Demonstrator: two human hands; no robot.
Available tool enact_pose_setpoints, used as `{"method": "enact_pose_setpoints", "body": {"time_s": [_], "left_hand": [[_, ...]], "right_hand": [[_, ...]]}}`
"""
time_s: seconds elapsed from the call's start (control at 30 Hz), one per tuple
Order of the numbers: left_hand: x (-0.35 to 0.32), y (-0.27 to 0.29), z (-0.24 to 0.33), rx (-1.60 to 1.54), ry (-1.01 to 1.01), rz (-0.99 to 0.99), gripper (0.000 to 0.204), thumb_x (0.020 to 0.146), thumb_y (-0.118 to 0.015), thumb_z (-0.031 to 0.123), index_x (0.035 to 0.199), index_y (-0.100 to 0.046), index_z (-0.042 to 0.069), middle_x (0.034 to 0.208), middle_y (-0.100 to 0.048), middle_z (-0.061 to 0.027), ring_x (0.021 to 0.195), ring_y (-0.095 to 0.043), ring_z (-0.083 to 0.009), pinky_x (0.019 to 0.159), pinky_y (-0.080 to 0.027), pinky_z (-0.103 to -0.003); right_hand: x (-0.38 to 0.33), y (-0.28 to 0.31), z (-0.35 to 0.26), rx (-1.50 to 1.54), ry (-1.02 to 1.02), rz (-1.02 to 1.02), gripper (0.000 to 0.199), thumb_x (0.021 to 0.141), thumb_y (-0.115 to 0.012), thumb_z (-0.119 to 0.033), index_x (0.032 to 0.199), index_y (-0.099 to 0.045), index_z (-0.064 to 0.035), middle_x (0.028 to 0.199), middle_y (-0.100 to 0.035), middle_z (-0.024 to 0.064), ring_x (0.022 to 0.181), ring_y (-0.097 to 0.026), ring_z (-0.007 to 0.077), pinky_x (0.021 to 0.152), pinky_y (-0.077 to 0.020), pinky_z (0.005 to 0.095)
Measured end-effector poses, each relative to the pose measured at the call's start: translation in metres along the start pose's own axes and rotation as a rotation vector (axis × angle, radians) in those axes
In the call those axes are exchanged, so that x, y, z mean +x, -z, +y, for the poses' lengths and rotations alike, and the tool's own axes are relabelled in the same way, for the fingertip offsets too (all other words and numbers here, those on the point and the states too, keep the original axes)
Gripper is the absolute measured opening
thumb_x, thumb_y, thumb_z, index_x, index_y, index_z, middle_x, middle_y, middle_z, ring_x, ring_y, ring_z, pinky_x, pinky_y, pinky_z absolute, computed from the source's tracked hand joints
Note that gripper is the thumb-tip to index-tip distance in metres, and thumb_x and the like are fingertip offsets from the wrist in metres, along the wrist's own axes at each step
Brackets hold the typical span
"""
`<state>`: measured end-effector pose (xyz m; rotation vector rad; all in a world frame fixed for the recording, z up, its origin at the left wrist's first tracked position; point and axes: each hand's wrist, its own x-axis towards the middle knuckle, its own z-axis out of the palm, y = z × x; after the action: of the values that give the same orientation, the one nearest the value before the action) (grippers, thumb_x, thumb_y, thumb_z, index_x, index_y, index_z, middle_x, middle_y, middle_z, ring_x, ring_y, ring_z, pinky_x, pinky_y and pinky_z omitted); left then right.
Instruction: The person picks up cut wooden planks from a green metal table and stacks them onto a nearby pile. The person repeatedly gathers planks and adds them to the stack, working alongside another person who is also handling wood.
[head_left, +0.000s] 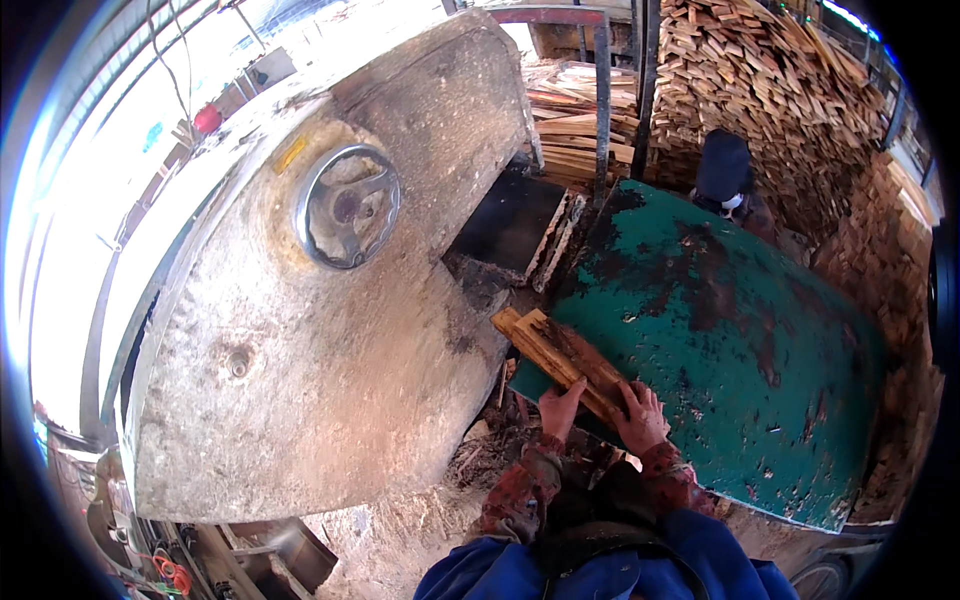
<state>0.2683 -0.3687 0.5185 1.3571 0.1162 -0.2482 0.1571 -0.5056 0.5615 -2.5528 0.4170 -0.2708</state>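
Note:
Two rough wooden boards (553, 354) lie side by side across the near left part of a green metal sheet (740, 400), their far ends pointing toward the dark chute. My left hand (561, 408) grips the near end from the left side, with thumb and fingers closed on the wood. My right hand (642, 415) is wrapped over the right side of the same boards. Its fingers partly hide their near end. Bark bits and dark stains cover the green sheet.
A big dusty machine housing (340, 370) with a chrome handwheel (347, 206) stands at left. Beyond the boards is a black chute (507, 225). A person in a dark cap (723, 165) is past the green sheet, beside stacked wood (770, 80). Sawdust covers the floor (390, 540).

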Motion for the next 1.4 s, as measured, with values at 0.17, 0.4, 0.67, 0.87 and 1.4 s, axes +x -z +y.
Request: {"method": "enact_pose_setpoints", "body": {"time_s": [0.17, 0.4, 0.67, 0.87, 1.4], "left_hand": [[-0.001, 0.002, 0.002, 0.009, 0.022, -0.024, 0.033, 0.086, -0.077, 0.015, 0.108, -0.066, -0.007, 0.104, -0.069, -0.0055, 0.091, -0.061, -0.0119, 0.079, -0.05, -0.029], [-0.001, 0.006, 0.001, 0.011, 0.005, -0.033, 0.038, 0.085, -0.076, 0.018, 0.114, -0.065, -0.006, 0.111, -0.067, -0.0076, 0.095, -0.062, -0.0164, 0.083, -0.049, -0.032], [-0.002, 0.006, 0.008, 0.068, 0.032, -0.063, 0.039, 0.087, -0.076, 0.014, 0.118, -0.063, -0.006, 0.115, -0.065, -0.0076, 0.099, -0.06, -0.0153, 0.086, -0.049, -0.035], [0.0, 0.005, 0.003, 0.05, 0.014, -0.056, 0.038, 0.086, -0.076, 0.013, 0.116, -0.063, -0.006, 0.115, -0.065, -0.0072, 0.098, -0.06, -0.0141, 0.085, -0.049, -0.032], [0.001, 0.002, 0.001, 0.099, -0.005, -0.021, 0.04, 0.086, -0.076, 0.013, 0.118, -0.062, -0.005, 0.119, -0.064, -0.008, 0.102, -0.059, -0.0175, 0.092, -0.047, -0.032]], "right_hand": [[-0.002, -0.002, 0.0, 0.0, 0.003, 0.048, 0.056, 0.082, -0.07, -0.023, 0.134, -0.054, -0.0106, 0.133, -0.05, 0.0165, 0.12, -0.049, 0.0372, 0.1, -0.0407, 0.0481], [-0.003, 0.003, -0.007, 0.019, 0.007, 0.048, 0.057, 0.081, -0.07, -0.023, 0.134, -0.055, -0.0107, 0.132, -0.05, 0.0163, 0.119, -0.049, 0.0378, 0.099, -0.0411, 0.0482], [-0.003, 0.008, -0.005, 0.012, 0.013, 0.026, 0.058, 0.08, -0.07, -0.023, 0.134, -0.053, -0.0109, 0.131, -0.05, 0.0167, 0.119, -0.05, 0.0371, 0.097, -0.0414, 0.0479], [-0.003, 0.007, -0.004, 0.012, 0.024, 0.044, 0.056, 0.081, -0.07, -0.024, 0.133, -0.054, -0.0098, 0.131, -0.05, 0.0175, 0.118, -0.049, 0.038, 0.097, -0.0411, 0.0486], [-0.003, 0.006, -0.003, 0.022, 0.003, 0.06, 0.054, 0.081, -0.07, -0.027, 0.131, -0.055, -0.0136, 0.131, -0.05, 0.016, 0.12, -0.047, 0.0356, 0.098, -0.039, 0.0486]]}}
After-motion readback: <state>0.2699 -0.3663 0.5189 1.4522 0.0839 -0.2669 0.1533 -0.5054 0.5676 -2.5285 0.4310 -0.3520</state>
